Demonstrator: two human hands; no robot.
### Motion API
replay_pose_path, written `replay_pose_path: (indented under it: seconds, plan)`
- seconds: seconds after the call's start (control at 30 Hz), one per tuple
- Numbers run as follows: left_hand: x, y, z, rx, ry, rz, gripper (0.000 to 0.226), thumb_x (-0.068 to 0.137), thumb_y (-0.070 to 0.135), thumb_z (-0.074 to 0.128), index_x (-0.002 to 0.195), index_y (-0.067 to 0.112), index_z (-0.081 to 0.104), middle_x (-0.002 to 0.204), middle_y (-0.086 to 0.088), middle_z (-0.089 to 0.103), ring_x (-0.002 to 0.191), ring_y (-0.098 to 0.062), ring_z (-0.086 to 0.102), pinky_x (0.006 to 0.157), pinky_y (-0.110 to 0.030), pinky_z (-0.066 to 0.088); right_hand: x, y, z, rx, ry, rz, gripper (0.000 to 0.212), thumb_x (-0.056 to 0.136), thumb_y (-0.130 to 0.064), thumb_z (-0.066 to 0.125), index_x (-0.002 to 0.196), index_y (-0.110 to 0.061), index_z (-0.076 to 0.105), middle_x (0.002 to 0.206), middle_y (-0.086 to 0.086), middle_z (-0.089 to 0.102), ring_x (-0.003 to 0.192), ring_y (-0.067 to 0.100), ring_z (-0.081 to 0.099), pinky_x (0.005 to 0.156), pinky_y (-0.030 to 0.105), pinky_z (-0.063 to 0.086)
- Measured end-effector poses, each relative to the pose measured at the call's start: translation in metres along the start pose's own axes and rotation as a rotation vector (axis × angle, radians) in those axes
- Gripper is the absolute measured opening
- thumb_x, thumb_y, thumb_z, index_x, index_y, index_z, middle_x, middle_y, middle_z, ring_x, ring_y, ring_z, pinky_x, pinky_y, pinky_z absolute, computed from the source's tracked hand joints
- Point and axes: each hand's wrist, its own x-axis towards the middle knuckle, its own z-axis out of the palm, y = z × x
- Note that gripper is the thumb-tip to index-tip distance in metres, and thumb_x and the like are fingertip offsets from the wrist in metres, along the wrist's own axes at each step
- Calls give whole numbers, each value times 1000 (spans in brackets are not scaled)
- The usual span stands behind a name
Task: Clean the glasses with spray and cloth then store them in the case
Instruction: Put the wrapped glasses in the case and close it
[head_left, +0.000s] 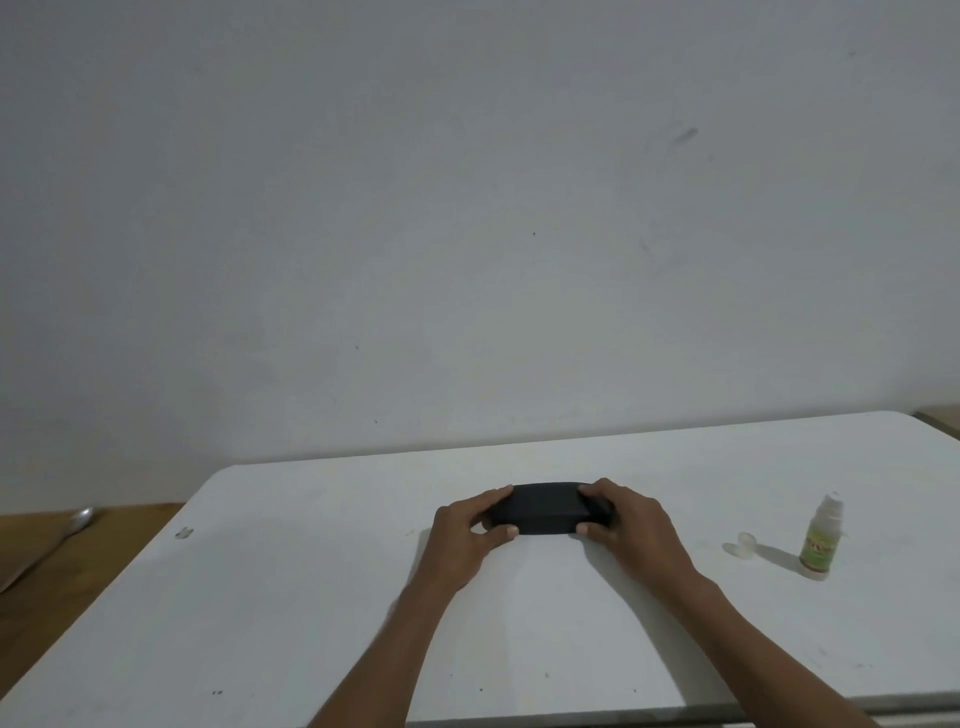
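Observation:
A black glasses case (543, 508) lies closed on the white table (311, 597), near its middle. My left hand (470, 535) grips the case's left end, thumb at the front and fingers over the top. My right hand (631, 527) grips the right end the same way. A small spray bottle (821, 540) with a green label stands upright to the right, its nozzle bare. Its clear cap (746, 544) rests on the table just left of the bottle. Neither glasses nor cloth are visible.
A plain grey-white wall (467, 208) rises right behind the table's far edge. A wooden floor (62, 571) shows at the left, with a shiny metal object (80, 517) on it. A small mark (184, 532) sits near the table's left edge.

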Motion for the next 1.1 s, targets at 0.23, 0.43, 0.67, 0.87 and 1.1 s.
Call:
replay_pose_path:
  seconds: [0.23,0.43,0.67,0.87,1.1]
  plan:
    - [13,3,0,-17,61,-27,54,78,1,84,129,12,69,119,-3,73,106,-15,69,81,-5,49,12,0,2,-23,24,-32,31,87,-24,77,116,-23,67,103,-10,66,91,14,58,70,9,34]
    - [61,-3,-3,-21,118,-40,53,78,-1,82,128,10,69,124,-7,71,118,-20,65,83,-9,53,65,-4,3,14,17,-12,35,87,-18,78,120,-19,67,108,-4,69,95,19,59,71,20,39]
    - [108,-19,-1,87,135,-5,53,79,2,83,129,11,69,119,-1,73,108,-15,68,86,-2,46,117,10,19,19,-3,5,32,89,-17,75,119,-18,65,110,-2,70,93,18,59,71,18,39]
    - [126,-32,-2,158,130,30,51,81,4,82,130,12,68,114,5,72,104,-18,69,91,-9,48,131,16,36,-58,48,-18,31,90,-21,73,120,-17,66,111,0,72,96,21,62,74,26,39]
    - [123,-26,-1,231,80,-37,52,88,4,75,137,12,62,129,-6,69,116,-21,64,95,-13,46,129,10,34,-155,37,39,44,91,-24,70,134,-23,64,120,2,73,109,25,65,84,32,50]
